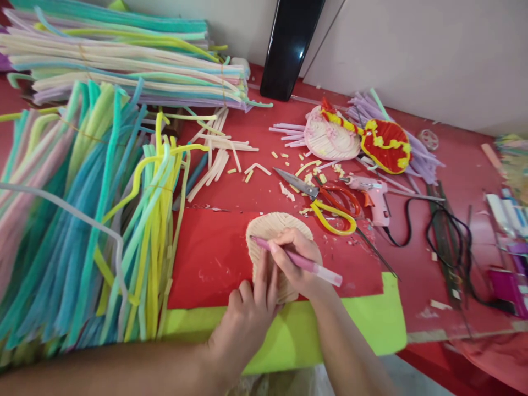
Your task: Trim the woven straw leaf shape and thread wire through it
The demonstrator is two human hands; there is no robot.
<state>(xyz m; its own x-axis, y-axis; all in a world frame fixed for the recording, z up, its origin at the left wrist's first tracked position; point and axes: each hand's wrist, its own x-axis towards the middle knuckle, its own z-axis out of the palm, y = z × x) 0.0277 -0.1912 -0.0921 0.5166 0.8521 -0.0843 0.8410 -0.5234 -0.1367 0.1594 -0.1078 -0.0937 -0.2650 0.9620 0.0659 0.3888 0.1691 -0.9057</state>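
Observation:
A cream, ridged oval piece (264, 224), apparently made of pipe cleaners laid side by side, rests on a red sheet in front of me. My right hand (299, 258) grips a pink-purple marker pen (303, 262) with a pale end. The pen's dark tip touches or hovers just over the oval's upper left part. My left hand (251, 308) presses down on the oval's lower part with its fingers stretched out. Part of the oval is hidden under both hands.
Bundled pipe cleaners (136, 60) and a loose bunch (74, 220) fill the left. Scissors (317, 195) lie open beside a pink glue gun (373, 198) and its black cord (406, 220). Two decorated pieces, one pale (330, 137), one red and yellow (385, 146), lie behind.

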